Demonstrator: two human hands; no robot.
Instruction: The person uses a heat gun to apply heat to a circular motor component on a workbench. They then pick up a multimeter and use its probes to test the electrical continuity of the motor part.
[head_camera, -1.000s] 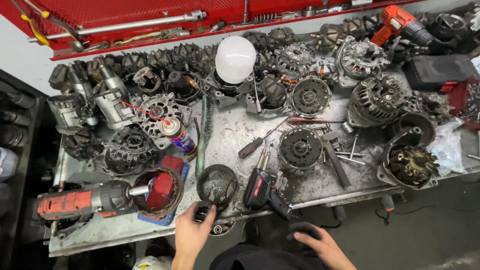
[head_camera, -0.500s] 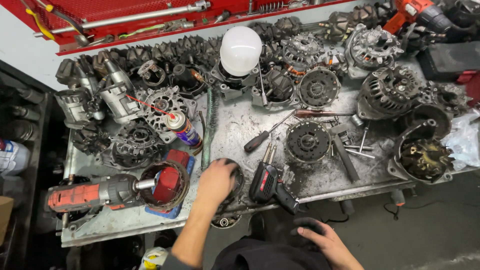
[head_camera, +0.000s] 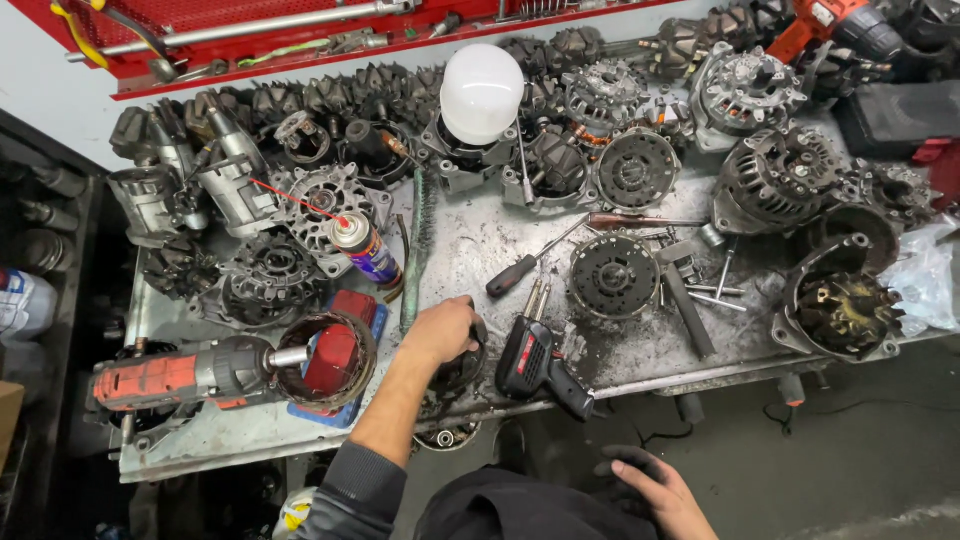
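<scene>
Low in the frame's centre, the left hand (head_camera: 440, 332) clasps a dark round housing (head_camera: 462, 368) on the worktop (head_camera: 470, 240). Bottom right, the right hand (head_camera: 655, 490) hangs loosely open, holding nothing.

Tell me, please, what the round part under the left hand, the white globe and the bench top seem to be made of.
The round part under the left hand looks like dark, greasy cast metal, though the hand hides most of it. The white globe looks like matte frosted plastic or glass; its even, smooth surface leaves this open. The bench top looks like bare sheet metal, grey, scratched and stained with grime.
</scene>
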